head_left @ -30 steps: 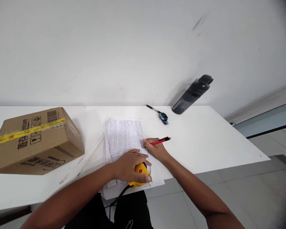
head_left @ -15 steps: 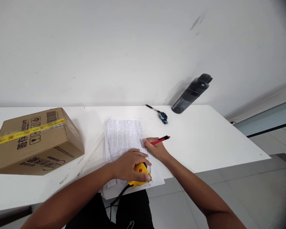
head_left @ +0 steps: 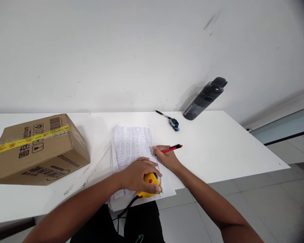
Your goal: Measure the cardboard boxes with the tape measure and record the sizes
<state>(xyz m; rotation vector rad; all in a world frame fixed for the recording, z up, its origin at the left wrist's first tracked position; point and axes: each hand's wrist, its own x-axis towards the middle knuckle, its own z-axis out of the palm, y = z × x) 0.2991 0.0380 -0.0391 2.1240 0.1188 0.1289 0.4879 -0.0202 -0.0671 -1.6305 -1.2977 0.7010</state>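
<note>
My left hand (head_left: pixel 139 175) is wrapped over a yellow tape measure (head_left: pixel 147 193) with a red button and a black wrist cord, lying on the papers near the table's front edge. In my right hand (head_left: pixel 168 158) is a red pen (head_left: pixel 171 149) with a black clip, its top pointing up and to the right. The pen's tip is hidden by the fingers, at the right edge of the stack of paper (head_left: pixel 133 141). Dense rows of handwriting cover the top sheet. The right hand rests on the paper's margin, just beyond the left one.
A taped cardboard box (head_left: pixel 40 148) stands on the white table (head_left: pixel 218 148) at the left. Toward the back lie a black pen (head_left: pixel 161 113) and a dark watch (head_left: pixel 174 124). A dark bottle (head_left: pixel 204 99) stands by the wall (head_left: pixel 116 54) at the back right.
The whole view has shifted very slightly. Both hands keep their grips, and no object has visibly moved on the table.
</note>
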